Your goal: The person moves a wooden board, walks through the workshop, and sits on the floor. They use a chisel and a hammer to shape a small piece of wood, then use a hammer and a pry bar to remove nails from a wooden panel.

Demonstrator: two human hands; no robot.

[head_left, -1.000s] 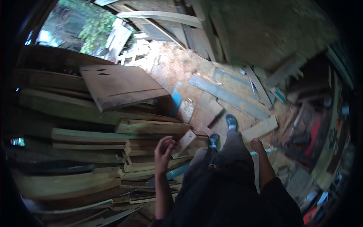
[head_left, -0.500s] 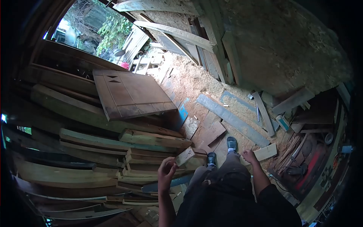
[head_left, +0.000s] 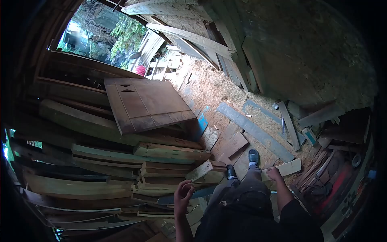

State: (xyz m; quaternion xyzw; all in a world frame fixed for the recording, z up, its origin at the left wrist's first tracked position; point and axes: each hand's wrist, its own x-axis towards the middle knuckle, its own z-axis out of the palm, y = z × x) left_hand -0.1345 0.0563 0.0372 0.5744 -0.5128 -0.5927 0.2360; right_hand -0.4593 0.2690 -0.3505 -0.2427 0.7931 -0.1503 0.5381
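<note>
My left hand [head_left: 184, 194] is raised over the stacked timber, its fingers loosely bent and the thumb apart. Just beyond its fingertips is the pale end of a short wooden beam [head_left: 200, 171]. Below and beside that hand lie long sawn planks [head_left: 80, 185], piled in layers. My right hand [head_left: 275, 173] hangs in front of my right leg with its fingers curled closed. Behind it in this view, a light-coloured board [head_left: 291, 167] lies on the floor. My feet, in dark sandals [head_left: 253, 155], stand beside the timber stack.
A brown wooden panel [head_left: 149, 101] lies tilted on the stack. Sawdust [head_left: 205, 82] covers the floor, with a long grey plank [head_left: 256, 131] across it. Scrap wood and sticks [head_left: 318, 171] are heaped at right. A large opening [head_left: 105, 34] shows greenery outside.
The view has shifted slightly, so the surroundings appear a little further right and down. My left hand has drawn back from the short beam's end. My right hand stays closed.
</note>
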